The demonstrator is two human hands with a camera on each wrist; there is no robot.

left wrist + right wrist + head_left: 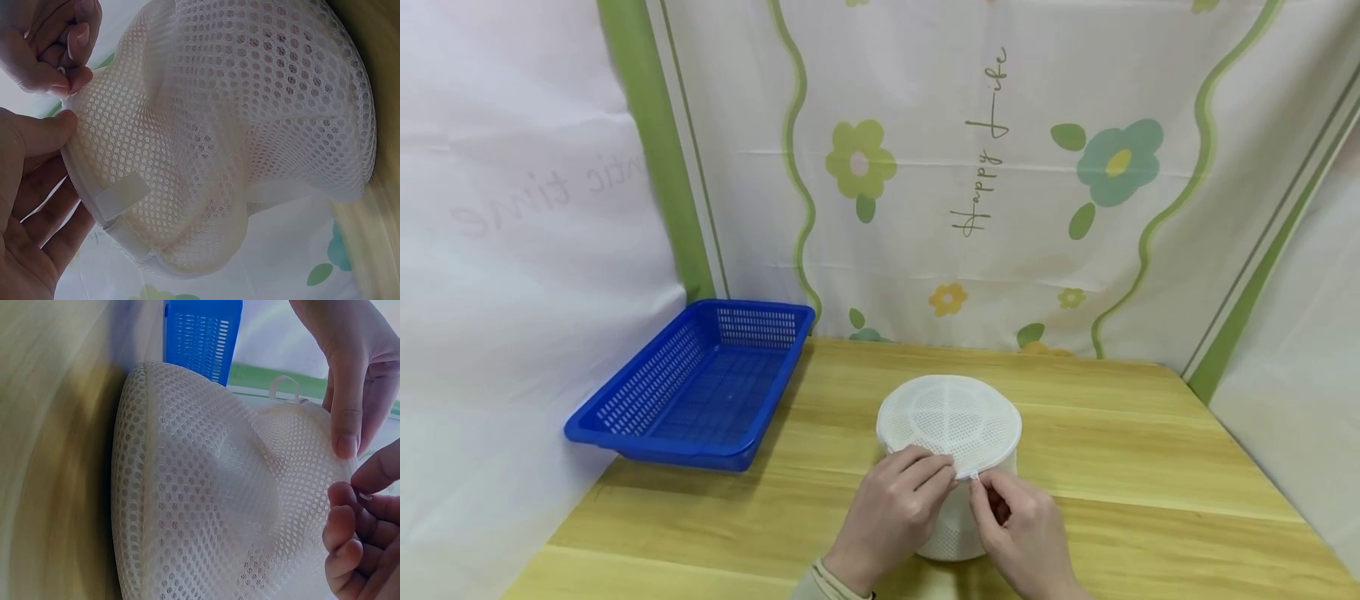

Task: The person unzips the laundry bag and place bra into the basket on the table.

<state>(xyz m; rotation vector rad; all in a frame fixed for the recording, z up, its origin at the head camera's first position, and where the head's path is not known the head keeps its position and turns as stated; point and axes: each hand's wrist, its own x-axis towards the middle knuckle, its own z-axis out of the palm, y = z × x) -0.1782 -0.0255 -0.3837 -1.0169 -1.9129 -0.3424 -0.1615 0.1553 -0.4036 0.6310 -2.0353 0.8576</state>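
A white mesh laundry bag (951, 417), round and drum-shaped, stands on the wooden table with its flat lid facing up. My left hand (891, 512) grips the near rim, fingers over the top edge and thumb against the side in the left wrist view. Just to its right, my right hand (1026, 529) pinches the small zipper pull (365, 497) between thumb and forefinger. The bag's side wall (281, 94) sags inward in the left wrist view. A loop (286, 384) sticks up from its rim in the right wrist view.
A blue plastic basket (745, 454) with slotted walls sits at the left of the wooden table (1150, 467). Behind the table hangs a white curtain (925, 250) printed with flowers; more fabric hangs at both sides.
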